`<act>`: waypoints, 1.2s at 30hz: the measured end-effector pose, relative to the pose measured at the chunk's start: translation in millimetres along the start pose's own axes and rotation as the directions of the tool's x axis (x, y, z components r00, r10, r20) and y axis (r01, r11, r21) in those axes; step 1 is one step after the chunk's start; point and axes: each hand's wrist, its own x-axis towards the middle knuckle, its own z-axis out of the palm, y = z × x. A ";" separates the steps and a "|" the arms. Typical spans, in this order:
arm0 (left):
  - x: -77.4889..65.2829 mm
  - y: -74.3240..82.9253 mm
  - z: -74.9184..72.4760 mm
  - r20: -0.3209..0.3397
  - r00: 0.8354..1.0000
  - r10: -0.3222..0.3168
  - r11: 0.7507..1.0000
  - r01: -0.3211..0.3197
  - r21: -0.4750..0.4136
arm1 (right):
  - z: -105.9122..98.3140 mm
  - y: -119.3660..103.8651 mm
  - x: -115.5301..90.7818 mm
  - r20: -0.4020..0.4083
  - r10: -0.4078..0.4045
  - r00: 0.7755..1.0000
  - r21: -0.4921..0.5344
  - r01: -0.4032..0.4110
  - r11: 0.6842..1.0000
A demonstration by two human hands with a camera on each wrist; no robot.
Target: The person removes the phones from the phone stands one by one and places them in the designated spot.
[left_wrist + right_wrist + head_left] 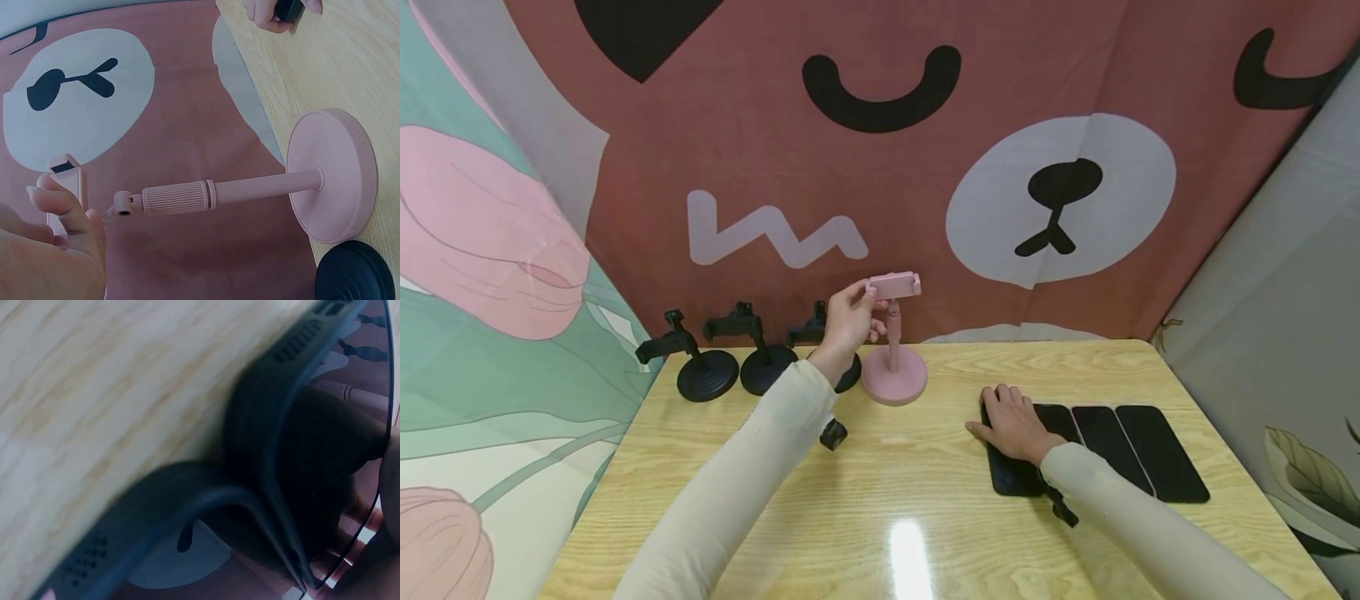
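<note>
My left hand [848, 321] pinches the left end of the clamp on a pink phone stand [893, 337]. The stand's round base rests on the table, its ribbed post [175, 198] rising to the clamp [74, 184]. On the right, my right hand [1013, 423] lies over the far end of the leftmost black phone [1017, 475], thumb at its left side and fingers over its far edge. In the left wrist view, that hand's fingers [269, 14] grip the phone's end. Phone edges and a dark, reflecting screen [312, 469] fill much of the right wrist view.
Three black phone stands [707, 375] stand in a row left of the pink one, the nearest partly behind my left arm. Three more black phones [1161, 450] lie side by side to the right. A printed bear curtain [775, 150] hangs behind the wooden table [850, 533].
</note>
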 end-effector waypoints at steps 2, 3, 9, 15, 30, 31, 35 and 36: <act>0.2 0.1 0.3 0.000 1.000 0.000 1.000 0.000 0.001 | -0.3 -0.7 -0.5 0.002 -0.003 1.000 0.001 0.003 1.000; 0.2 0.1 0.5 0.000 1.000 -0.001 1.000 0.001 0.001 | -0.1 -0.9 -0.5 0.002 -0.004 1.000 0.001 0.004 1.000; -0.1 -0.1 1.9 -0.002 1.000 0.000 1.000 0.000 -0.002 | 2.5 1.6 0.1 0.010 0.000 1.000 -0.004 0.000 1.000; 0.2 0.2 3.3 -0.003 1.000 0.007 1.000 -0.007 -0.011 | 4.0 3.1 0.6 0.021 -0.002 1.000 -0.002 0.002 1.000; -3.1 -0.3 0.2 -0.009 0.999 -0.032 0.999 0.032 -0.013 | -6.3 -1.2 3.8 0.026 0.018 0.999 0.116 -0.021 0.993; -4.3 -0.6 0.1 -0.006 0.999 -0.040 0.999 0.040 -0.010 | -7.2 -1.7 4.0 0.026 0.020 0.999 0.127 -0.023 0.992; -9.1 -2.6 0.7 0.015 0.998 -0.064 0.998 0.064 0.005 | -11.3 -3.4 5.7 0.006 0.020 1.000 0.153 -0.020 0.988; -10.0 -3.4 1.2 0.022 0.998 -0.066 0.998 0.066 0.009 | -12.6 -3.7 6.3 -0.002 0.016 1.000 0.159 -0.016 0.987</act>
